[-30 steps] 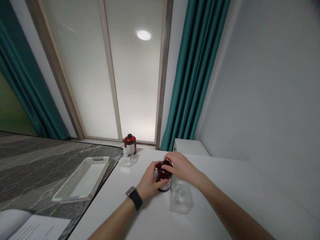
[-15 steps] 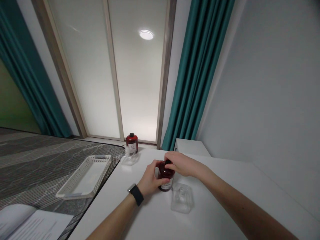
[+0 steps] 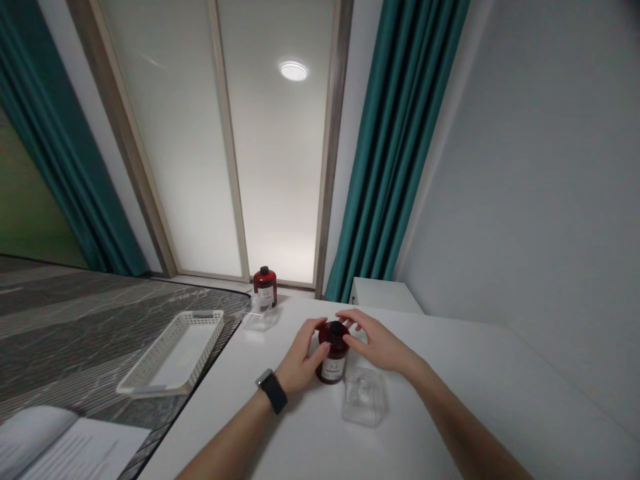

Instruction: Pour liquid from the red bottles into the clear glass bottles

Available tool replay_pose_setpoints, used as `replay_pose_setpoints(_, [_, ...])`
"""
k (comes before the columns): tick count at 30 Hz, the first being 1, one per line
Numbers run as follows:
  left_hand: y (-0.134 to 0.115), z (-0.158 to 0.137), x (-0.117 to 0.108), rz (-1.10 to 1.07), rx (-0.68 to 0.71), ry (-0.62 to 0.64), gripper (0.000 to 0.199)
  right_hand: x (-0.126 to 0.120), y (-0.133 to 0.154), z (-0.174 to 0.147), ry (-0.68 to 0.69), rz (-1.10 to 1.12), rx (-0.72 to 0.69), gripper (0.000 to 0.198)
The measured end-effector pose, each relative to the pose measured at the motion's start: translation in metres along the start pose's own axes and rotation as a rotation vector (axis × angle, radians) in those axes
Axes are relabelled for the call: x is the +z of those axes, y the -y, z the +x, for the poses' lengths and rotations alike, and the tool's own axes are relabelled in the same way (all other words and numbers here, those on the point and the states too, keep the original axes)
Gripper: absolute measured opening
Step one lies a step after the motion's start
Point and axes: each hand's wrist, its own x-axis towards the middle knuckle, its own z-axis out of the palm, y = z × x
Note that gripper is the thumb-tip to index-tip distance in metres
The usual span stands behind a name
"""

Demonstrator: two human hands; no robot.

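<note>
A dark red bottle (image 3: pixel 333 367) with a black cap and a white label stands upright on the white table. Around its left side is my left hand (image 3: pixel 299 360), thumb against the front and fingers at the shoulder. My right hand (image 3: pixel 375 341) is beside the cap (image 3: pixel 337 328), fingers apart and curved, holding nothing; whether a fingertip brushes the bottle I cannot tell. Just right of the bottle's base lies a clear plastic container (image 3: pixel 363 399).
Farther back stand a second red bottle (image 3: pixel 265 285) and another clear plastic piece (image 3: pixel 260 317). Left of the table (image 3: pixel 310 440), a white basket (image 3: pixel 205 360) and an open book (image 3: pixel 95 443) rest on a grey patterned surface. A white cabinet (image 3: pixel 387 297) stands behind.
My right hand has let go of the cap and drawn slightly right, its fingers spreading. My left hand stays at the bottle with its thumb raised higher.
</note>
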Motion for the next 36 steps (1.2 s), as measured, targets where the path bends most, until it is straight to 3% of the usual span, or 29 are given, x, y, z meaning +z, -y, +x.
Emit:
replay_pose_setpoints(3, [-0.012, 0.004, -0.001, 0.033, 0.068, -0.054, 0.041, 0.009, -0.007, -0.009, -0.007, 0.122, 0.031, 0.056])
replay_pose_setpoints(7, [-0.025, 0.008, 0.002, 0.038, 0.084, -0.007, 0.038, 0.018, -0.012, -0.014, -0.042, 0.208, 0.042, 0.074])
replay_pose_setpoints(11, [-0.026, 0.007, 0.0, -0.007, 0.014, -0.149, 0.032, 0.025, -0.015, -0.016, -0.072, 0.234, 0.083, 0.075])
replay_pose_setpoints(14, [-0.023, 0.007, -0.002, -0.044, 0.013, -0.225, 0.029, 0.028, -0.015, -0.018, -0.087, 0.239, 0.097, 0.075])
replay_pose_setpoints(18, [-0.023, 0.007, -0.002, -0.125, -0.002, -0.108, 0.035, 0.03, -0.015, -0.019, -0.1, 0.243, 0.09, 0.074])
replay_pose_setpoints(23, [-0.024, 0.006, -0.004, -0.157, -0.015, -0.201, 0.026, 0.031, -0.019, -0.02, -0.113, 0.218, 0.029, 0.064])
replay_pose_setpoints(28, [-0.026, 0.004, -0.007, -0.228, -0.036, -0.072, 0.036, 0.032, -0.023, -0.02, -0.115, 0.173, -0.022, 0.052])
replay_pose_setpoints(36, [-0.02, 0.002, -0.008, -0.174, -0.041, -0.126, 0.035, 0.025, -0.011, -0.018, -0.115, 0.099, -0.054, 0.047])
